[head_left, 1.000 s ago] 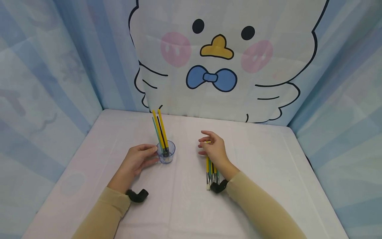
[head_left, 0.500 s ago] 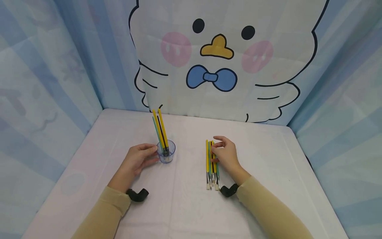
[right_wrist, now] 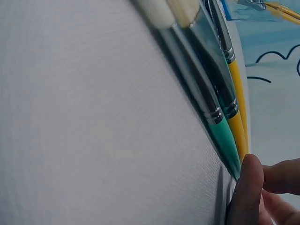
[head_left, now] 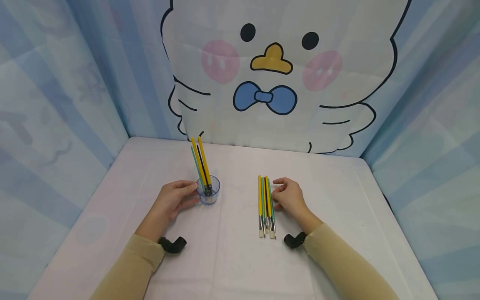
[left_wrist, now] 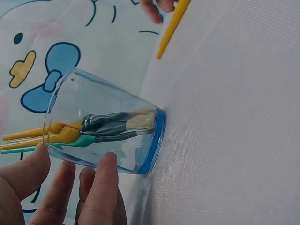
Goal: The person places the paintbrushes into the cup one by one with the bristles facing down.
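Note:
My left hand [head_left: 178, 198] holds a clear plastic cup [left_wrist: 105, 136] with a blue base, its thumb at the rim and fingers against the side. Several paintbrushes [head_left: 202, 166] stand in the cup, bristles down, with yellow, teal and dark handles leaning left. To the right, a row of several paintbrushes [head_left: 264, 196] lies side by side on the table, bristles toward me. My right hand [head_left: 292, 198] is at the row's right edge, fingers loosely bent. In the right wrist view, its thumb overlaps the handle of the outermost teal paintbrush [right_wrist: 227, 140].
Both hands work over a table [head_left: 232, 262] with a pale cloth. Behind it hangs a backdrop [head_left: 273, 129] with a cartoon bird, and blue striped curtains [head_left: 67, 104] enclose the sides. Black wrist mounts [head_left: 173, 245] jut from both cuffs.
My right hand has moved right across the laid-out paintbrushes, from over their handles to the row's right edge, uncovering them. My left hand and the cup have stayed put.

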Tool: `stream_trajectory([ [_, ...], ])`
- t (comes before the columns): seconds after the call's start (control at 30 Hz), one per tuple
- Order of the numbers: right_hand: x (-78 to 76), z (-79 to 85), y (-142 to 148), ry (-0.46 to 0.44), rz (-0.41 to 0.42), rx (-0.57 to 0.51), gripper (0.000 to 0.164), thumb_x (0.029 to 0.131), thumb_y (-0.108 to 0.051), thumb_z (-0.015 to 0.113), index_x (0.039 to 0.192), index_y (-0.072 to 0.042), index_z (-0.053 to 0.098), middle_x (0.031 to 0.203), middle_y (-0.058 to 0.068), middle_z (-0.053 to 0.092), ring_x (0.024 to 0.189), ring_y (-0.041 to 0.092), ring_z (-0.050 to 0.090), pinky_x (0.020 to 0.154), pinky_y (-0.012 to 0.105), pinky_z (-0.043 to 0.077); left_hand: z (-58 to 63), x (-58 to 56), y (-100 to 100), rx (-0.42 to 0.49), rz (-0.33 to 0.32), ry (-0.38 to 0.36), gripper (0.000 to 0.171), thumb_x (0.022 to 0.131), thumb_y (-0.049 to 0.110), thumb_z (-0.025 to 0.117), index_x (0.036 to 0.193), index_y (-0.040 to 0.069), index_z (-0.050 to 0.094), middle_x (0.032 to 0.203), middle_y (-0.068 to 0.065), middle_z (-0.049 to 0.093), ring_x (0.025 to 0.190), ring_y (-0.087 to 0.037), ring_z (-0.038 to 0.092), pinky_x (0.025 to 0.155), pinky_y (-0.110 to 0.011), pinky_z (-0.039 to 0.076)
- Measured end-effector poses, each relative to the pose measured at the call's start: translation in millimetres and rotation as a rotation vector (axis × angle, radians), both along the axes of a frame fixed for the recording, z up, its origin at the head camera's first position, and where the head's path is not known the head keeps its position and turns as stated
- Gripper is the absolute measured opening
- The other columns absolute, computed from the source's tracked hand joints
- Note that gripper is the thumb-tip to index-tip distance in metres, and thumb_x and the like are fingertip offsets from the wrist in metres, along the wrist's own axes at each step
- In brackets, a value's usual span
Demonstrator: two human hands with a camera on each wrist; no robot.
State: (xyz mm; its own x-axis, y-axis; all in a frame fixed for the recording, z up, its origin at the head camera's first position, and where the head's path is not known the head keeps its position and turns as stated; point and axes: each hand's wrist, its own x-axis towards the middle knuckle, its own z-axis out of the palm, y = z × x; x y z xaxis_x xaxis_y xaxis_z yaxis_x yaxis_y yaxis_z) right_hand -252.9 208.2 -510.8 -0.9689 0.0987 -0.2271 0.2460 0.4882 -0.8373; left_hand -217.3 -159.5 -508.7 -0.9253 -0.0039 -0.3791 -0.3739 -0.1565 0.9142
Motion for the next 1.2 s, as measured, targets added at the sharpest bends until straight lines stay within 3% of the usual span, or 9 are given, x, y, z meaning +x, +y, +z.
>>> stream_trajectory([
  [0.2,-1.6,-0.5,-1,-0.01,0.033,0.08,0.049,0.09,0.002,0.076,0.137,-0.007,0.064,0.099,0.011,0.067,0.058,0.016,0.064,0.055,0.03,0.066,-0.2,0.4,1,0.002,0.0,0.01,0.042,0.103,0.015,0.075,0.137,-0.006,0.064,0.117,-0.007,0.067,0.104,-0.016,0.068,0.094,-0.035,0.069],
  [0.53,-9.0,-0.4,-7,-0.062,0.048,0.195,0.05,0.089,-0.007,0.084,0.135,-0.009,0.064,0.095,0.009,0.067,0.057,0.015,0.064,0.055,0.023,0.062,-0.6,0.8,0,0.008,-0.004,0.017,0.043,0.103,0.015,0.075,0.138,-0.007,0.064,0.112,-0.004,0.068,0.102,-0.014,0.068,0.093,-0.034,0.069],
  [0.73,-7.8,3.1,-8,-0.018,0.106,0.294,0.049,0.088,-0.01,0.082,0.134,-0.006,0.064,0.085,0.006,0.068,0.054,0.015,0.065,0.053,0.024,0.054,-2.2,-0.4,0,0.0,-0.002,0.008,0.041,0.103,0.016,0.075,0.137,-0.005,0.065,0.114,-0.005,0.068,0.104,-0.015,0.068,0.093,-0.034,0.069],
  [0.93,-7.9,7.4,-11,-0.013,0.124,0.386,0.047,0.086,-0.008,0.075,0.132,-0.008,0.067,0.089,0.005,0.067,0.058,0.014,0.064,0.053,0.022,0.053,-2.5,-0.1,1,-0.013,0.002,-0.007,0.039,0.103,0.017,0.075,0.136,-0.003,0.066,0.118,-0.006,0.068,0.106,-0.016,0.068,0.092,-0.035,0.069],
  [1.2,-9.0,9.4,-16,-0.017,0.16,0.49,0.048,0.086,-0.008,0.076,0.133,-0.006,0.066,0.092,0.008,0.072,0.068,0.018,0.067,0.061,0.025,0.052,-3.0,-0.1,0,-0.009,0.01,-0.011,0.038,0.103,0.018,0.076,0.135,-0.001,0.068,0.119,-0.006,0.069,0.105,-0.016,0.069,0.092,-0.035,0.069],
])
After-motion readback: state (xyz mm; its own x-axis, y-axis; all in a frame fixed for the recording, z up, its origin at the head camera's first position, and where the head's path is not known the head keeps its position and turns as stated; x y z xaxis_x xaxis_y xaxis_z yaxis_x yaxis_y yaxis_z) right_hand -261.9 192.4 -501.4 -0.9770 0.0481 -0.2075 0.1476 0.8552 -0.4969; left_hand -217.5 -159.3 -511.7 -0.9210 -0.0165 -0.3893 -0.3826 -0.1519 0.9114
